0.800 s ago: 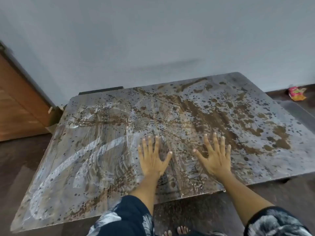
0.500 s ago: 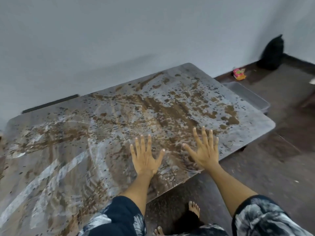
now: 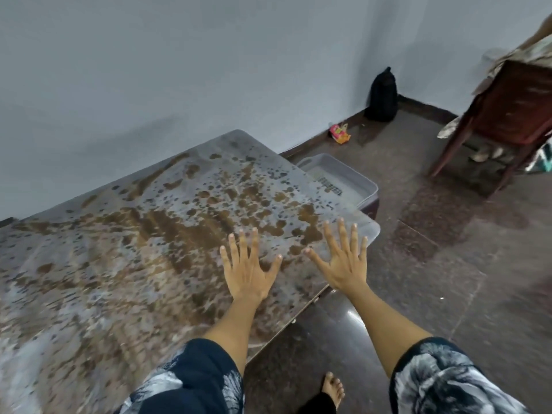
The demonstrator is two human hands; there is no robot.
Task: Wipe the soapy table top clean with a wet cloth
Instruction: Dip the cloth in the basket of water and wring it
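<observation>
Honestly the wiping looks barely begun; the surface (image 3: 143,234) is covered in brown splotches and whitish soapy streaks nearly edge to edge; no wet cloth anywhere in view, so that'd need fetching first, I reckon. Left hand (image 3: 246,270) and right hand (image 3: 343,261) are both splayed wide, fingers straight, holding nothing, over the surface's near right corner; can't tell if they're touching it.

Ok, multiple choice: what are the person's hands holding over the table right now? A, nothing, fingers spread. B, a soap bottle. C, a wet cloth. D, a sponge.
A: the left hand and right hand are both spread flat and bare over the stained table top, with no cloth in sight.
</observation>
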